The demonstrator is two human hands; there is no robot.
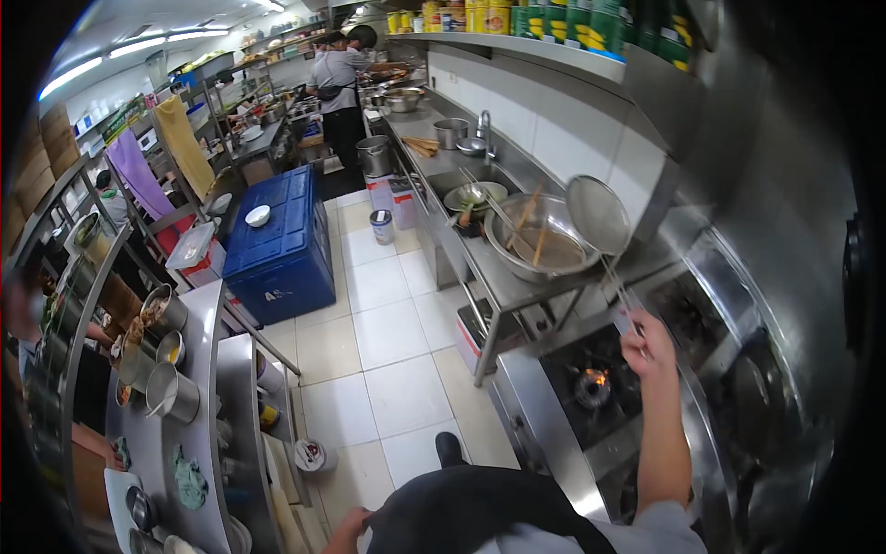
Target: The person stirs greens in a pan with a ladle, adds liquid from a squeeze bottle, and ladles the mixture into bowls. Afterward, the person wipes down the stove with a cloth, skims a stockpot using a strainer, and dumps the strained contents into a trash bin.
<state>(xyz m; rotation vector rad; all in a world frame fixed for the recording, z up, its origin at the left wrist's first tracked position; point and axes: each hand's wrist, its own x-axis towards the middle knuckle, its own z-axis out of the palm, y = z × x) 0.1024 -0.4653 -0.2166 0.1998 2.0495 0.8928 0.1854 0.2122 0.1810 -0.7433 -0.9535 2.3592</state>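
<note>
My right hand is closed round the handle of a round mesh strainer, raised above the stove at the right. The strainer's mesh lies beside the rim of a large steel bowl holding brown liquid and long utensils. Below and left of that hand, a flame burns on a gas burner. My left hand is low beside the dark apron; its fingers are mostly hidden.
A steel sink and faucet stand beyond the bowl. A blue container carries a white bowl. Pots stand on the left counter. A white bucket is on the floor. Co-workers stand at the back; another person is at the left edge.
</note>
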